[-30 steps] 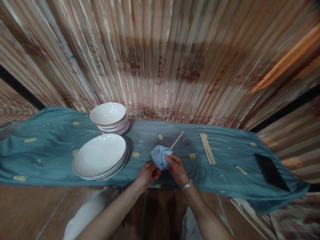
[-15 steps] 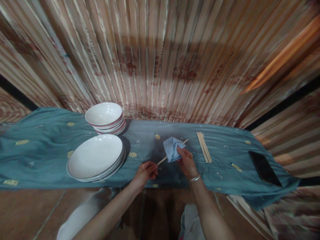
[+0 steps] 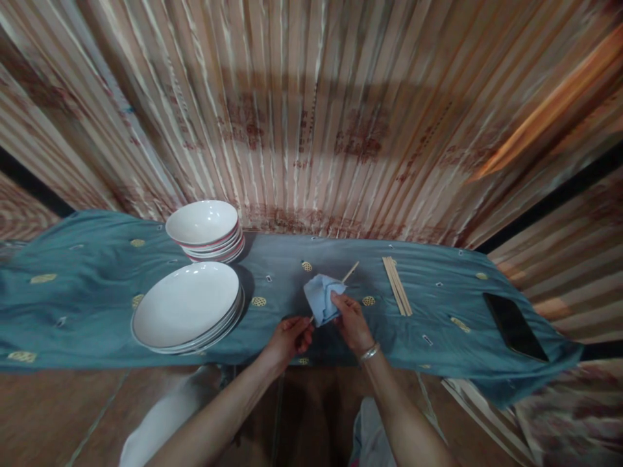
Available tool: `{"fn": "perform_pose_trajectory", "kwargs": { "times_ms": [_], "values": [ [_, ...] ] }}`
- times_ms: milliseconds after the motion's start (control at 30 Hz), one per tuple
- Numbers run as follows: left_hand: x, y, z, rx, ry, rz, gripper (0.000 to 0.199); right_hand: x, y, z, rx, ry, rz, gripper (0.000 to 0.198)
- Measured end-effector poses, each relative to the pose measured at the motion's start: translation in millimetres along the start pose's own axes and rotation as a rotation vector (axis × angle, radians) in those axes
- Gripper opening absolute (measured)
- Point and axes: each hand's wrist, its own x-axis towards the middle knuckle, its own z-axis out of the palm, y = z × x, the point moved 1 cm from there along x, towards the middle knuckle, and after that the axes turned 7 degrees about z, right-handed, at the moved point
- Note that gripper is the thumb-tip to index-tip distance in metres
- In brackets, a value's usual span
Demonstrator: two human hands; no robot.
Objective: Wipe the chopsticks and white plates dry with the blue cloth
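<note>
My left hand (image 3: 293, 337) is closed, pinching the near end of a wooden chopstick (image 3: 350, 272). A light blue cloth (image 3: 322, 297) is wrapped around the chopstick's lower middle, and the chopstick's far end sticks out beyond it, slanting up to the right. My right hand (image 3: 351, 319) is closed on the cloth, thumb on top; its other fingers are mostly hidden beneath. To the right, several more chopsticks (image 3: 397, 287) lie side by side on the teal tablecloth (image 3: 282, 259).
A stack of white plates (image 3: 187, 305) stands at the left, with a stack of red-banded white bowls (image 3: 204, 224) behind it. A black phone (image 3: 514, 326) lies near the right end. A patterned curtain (image 3: 311, 117) hangs along the table's back edge.
My right hand and the cloth have slid down and left along the chopstick, closer to my left hand. More of the far end now shows.
</note>
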Motion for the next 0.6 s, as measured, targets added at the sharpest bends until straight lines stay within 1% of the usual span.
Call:
{"fn": "perform_pose_trajectory", "kwargs": {
  "times_ms": [67, 133, 200, 300, 400, 467, 533, 600],
  "values": [
    [2, -1, 0, -0.004, 0.008, 0.013, 0.042, -5, 9, 11, 0.038, -0.069, 0.050, 0.037],
    [3, -2, -1, -0.003, 0.019, 0.024, 0.042, -8, 14, 16, 0.037, -0.104, 0.077, 0.037],
    [3, -3, -2, 0.012, 0.009, 0.031, 0.040, -7, 15, 16, 0.016, -0.111, 0.082, 0.038],
    [4, 0, -7, 0.030, 0.002, 0.062, 0.039, -4, 8, 8, 0.014, -0.087, 0.080, 0.037],
    [9, 10, -13, -0.029, 0.094, 0.154, 0.040, -4, 0, 2, 0.001, -0.067, 0.102, 0.035],
    [12, 19, -17, -0.083, 0.170, 0.203, 0.044, -6, 0, 0, -0.037, -0.099, 0.132, 0.035],
    [15, 25, -18, -0.098, 0.194, 0.206, 0.046, -9, 3, 0, -0.087, -0.154, 0.148, 0.034],
    [17, 29, -16, -0.097, 0.186, 0.187, 0.045, -11, 8, -1, -0.132, -0.201, 0.145, 0.032]
  ]
}}
